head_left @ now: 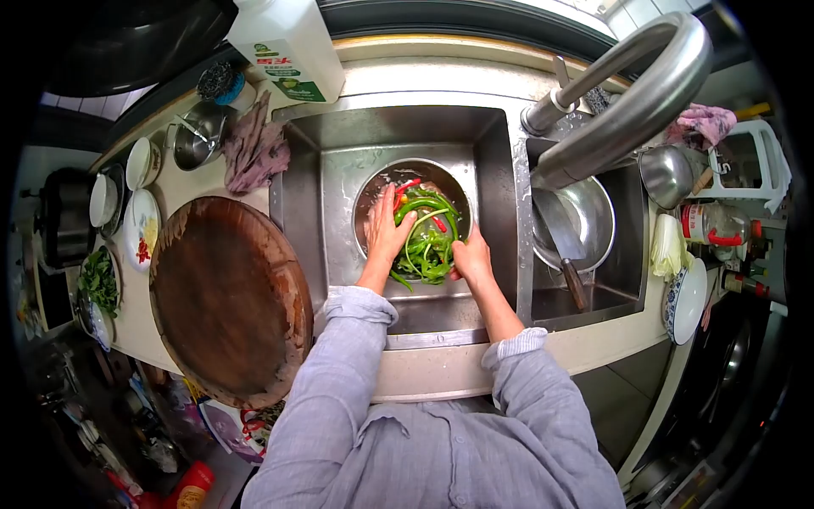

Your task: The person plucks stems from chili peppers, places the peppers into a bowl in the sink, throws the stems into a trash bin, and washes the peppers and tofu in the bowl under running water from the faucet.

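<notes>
Just behind the bench's (437, 377) front edge, inside the larger basin (337, 187), sits the steel bowl (362, 208), peppers (424, 204) and all! Left hand (386, 231) dips in among them, fingers extended, grip loose; right hand (473, 256) curls at the right rim, and whether that grip is clenched, nobody can tell!

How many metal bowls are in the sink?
2: one metal bowl in the left compartment, holding red and green vegetables; a second bowl in the right compartment, beneath the knife. Any underneath would be hidden.
</notes>
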The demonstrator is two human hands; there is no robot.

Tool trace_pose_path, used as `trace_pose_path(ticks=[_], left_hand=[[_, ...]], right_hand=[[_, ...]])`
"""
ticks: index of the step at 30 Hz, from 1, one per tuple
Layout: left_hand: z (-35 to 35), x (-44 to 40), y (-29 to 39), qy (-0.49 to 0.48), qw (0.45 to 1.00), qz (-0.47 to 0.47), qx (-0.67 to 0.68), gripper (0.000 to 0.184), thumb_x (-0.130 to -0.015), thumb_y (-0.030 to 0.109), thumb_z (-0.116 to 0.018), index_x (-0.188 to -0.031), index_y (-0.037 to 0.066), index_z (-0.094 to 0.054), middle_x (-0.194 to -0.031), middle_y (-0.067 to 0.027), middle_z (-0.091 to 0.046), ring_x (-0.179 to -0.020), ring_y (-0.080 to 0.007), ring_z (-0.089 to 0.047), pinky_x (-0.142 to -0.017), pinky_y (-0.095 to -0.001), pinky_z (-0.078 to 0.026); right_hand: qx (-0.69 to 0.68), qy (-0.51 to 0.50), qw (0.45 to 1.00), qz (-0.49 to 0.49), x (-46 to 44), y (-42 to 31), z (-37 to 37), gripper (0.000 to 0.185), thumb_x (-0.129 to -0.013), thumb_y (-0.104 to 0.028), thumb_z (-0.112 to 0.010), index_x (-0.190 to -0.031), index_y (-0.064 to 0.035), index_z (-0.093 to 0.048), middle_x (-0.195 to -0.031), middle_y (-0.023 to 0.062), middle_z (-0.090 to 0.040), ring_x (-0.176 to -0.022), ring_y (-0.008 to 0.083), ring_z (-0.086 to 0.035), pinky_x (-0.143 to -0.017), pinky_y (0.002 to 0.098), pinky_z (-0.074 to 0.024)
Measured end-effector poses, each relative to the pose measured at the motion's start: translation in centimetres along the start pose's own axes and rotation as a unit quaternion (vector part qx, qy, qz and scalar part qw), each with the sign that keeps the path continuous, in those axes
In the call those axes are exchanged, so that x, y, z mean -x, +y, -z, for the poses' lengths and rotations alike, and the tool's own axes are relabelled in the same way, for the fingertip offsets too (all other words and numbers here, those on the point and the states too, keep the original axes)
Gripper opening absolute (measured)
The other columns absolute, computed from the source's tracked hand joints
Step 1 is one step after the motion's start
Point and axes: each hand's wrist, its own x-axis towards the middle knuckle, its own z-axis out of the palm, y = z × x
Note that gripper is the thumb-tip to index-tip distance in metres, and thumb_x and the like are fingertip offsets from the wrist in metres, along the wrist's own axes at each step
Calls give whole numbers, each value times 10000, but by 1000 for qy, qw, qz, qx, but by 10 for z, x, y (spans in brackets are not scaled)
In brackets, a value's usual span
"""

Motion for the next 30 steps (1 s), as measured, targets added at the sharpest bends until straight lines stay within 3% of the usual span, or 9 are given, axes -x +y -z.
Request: trace_pose_path(ticks=[1, 4, 10, 13, 16, 19, 22, 25, 30], left_hand=[[-4, -1, -3, 16, 1000, -7, 1, 701, -774, 393, -587, -1371, 200, -276, -1349, -115, -373, -1192, -330, -383, -953, -488, -313], [-11, -6, -10, 34, 999, -21, 10, 730, -760, 417, -599, -1378, 222, -265, -1353, -106, -374, -1180, -341, -389, -952, -486, -319], [-11, -11, -6, 39, 997, 8, 61, 800, -728, 386, -645, -1386, 176, -242, -1318, -124, -406, -1149, -348, -411, -946, -450, -342], [-13, -16, -9, 74, 985, -30, 150, 846, -716, 353, -663, -1393, 145, -202, -1299, -152, -416, -1132, -350, -426, -954, -436, -340], [-4, -12, -3, 56, 993, 6, 101, 869, -717, 343, -662, -1400, 134, -166, -1280, -171, -426, -1107, -352, -442, -946, -432, -346], [-6, -13, -3, 106, 988, -20, 113, 872, -730, 325, -662, -1406, 134, -145, -1229, -202, -459, -1091, -372, -447, -908, -438, -369], [-3, -12, -5, 68, 993, -8, 99, 869, -730, 323, -664, -1405, 133, -151, -1216, -201, -466, -1083, -374, -450, -906, -437, -365], [-5, -13, -6, 83, 993, -12, 83, 852, -734, 321, -662, -1402, 132, -168, -1211, -197, -472, -1071, -368, -457, -916, -427, -357], [-8, -15, -11, 109, 989, -41, 93, 800, -739, 315, -661, -1385, 123, -230, -1213, -187, -474, -1063, -347, -466, -923, -415, -352]], right_hand=[[-3, 0, 1000, -1, 0, -2, 0, 527, -741, -18, -400, -1264, -75, -384, -739, 179, -599, -381, 204, -548, -330, 321, -463], [18, -13, 1000, 16, 2, -8, 1, 681, -725, -35, -401, -1378, -67, -207, -712, 225, -610, -405, 253, -570, -394, 366, -491], [82, 0, 995, 50, 5, -22, -1, 688, -713, -43, -405, -1372, -40, -205, -786, 265, -613, -471, 302, -601, -461, 387, -519], [100, 9, 993, 54, 2, -20, -2, 679, -715, -50, -407, -1367, -36, -215, -829, 281, -610, -542, 329, -621, -533, 399, -535], [118, 16, 990, 72, -2, -14, -4, 668, -719, -57, -410, -1360, -30, -225, -846, 289, -605, -593, 350, -628, -595, 413, -538], [125, 9, 990, 64, 4, -23, -4, 662, -722, -62, -414, -1356, -22, -229, -836, 290, -604, -595, 355, -626, -634, 417, -535], [134, 10, 989, 66, 5, -26, -4, 658, -722, -62, -413, -1353, -17, -232, -829, 288, -606, -577, 350, -624, -615, 410, -537], [138, 1, 989, 49, 11, -36, -3, 642, -724, -67, -419, -1340, 2, -248, -833, 293, -604, -644, 373, -626, -677, 421, -521], [163, 27, 979, 116, -4, -23, -8, 619, -729, -77, -430, -1317, 29, -268, -856, 305, -594, -788, 414, -602, -791, 445, -462]])
